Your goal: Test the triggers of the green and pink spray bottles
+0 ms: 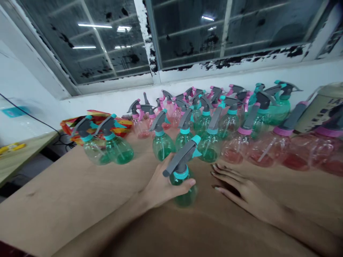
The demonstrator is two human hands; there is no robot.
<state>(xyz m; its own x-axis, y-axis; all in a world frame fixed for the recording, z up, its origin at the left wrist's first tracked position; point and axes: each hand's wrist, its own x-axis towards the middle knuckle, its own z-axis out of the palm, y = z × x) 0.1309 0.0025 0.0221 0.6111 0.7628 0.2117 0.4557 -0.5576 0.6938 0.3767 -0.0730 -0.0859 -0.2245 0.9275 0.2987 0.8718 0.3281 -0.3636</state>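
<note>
My left hand (163, 185) is wrapped round a green spray bottle (186, 198) with a teal collar and a grey trigger head. The bottle stands near the front of the table, its nozzle pointing up and to the right. To its right, my right hand (238, 187) rests low over the tabletop, fingers stretched out and apart, holding nothing. Just behind the held bottle are more green spray bottles (210, 150). Pink spray bottles (264, 153) line up behind my right hand.
Two green bottles (119, 150) stand apart at the left, before a red and yellow bag (123, 130). Pink and green bottles crowd the wooden table (53, 192) along the wall. A large beige container (321, 107) is at the right. A second table (29, 153) lies left.
</note>
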